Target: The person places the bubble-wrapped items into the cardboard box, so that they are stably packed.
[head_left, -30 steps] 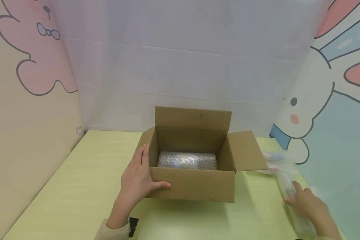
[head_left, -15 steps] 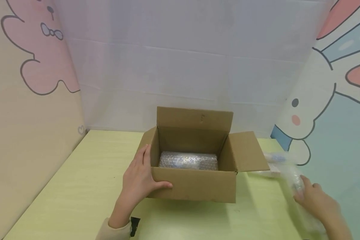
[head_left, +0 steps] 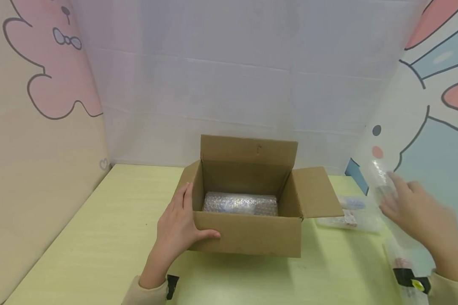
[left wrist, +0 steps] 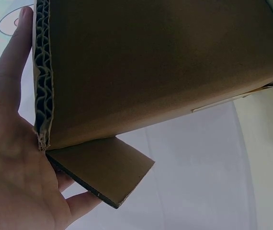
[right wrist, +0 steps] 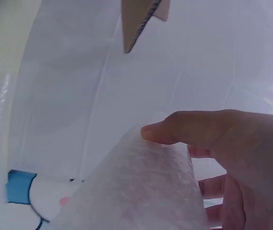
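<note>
An open cardboard box (head_left: 248,235) stands in the middle of the table in the head view. One bubble-wrapped package (head_left: 240,204) lies inside it. My left hand (head_left: 177,226) holds the box at its front left corner, thumb along the front wall and fingers up the left side. In the left wrist view, fingers reach behind a small flap (left wrist: 103,167). At the right, my right hand (head_left: 420,207) grips a clear bubble-wrap package (head_left: 381,178), raised above the table. The right wrist view shows the thumb over the bubble wrap (right wrist: 141,187); what is inside it is blurred.
Two clear-wrapped packages, one blue-tinted (head_left: 352,202) and one with a pink-patterned part (head_left: 349,219), lie right of the box. Another wrapped item (head_left: 400,254) lies below the right wrist. The right box flap (head_left: 316,192) sticks outward. Walls (head_left: 233,84) enclose the table.
My right hand has taken the bubble-wrap package from the table's right edge and raised it up and away from me. The left hand and box stay nearly in place.
</note>
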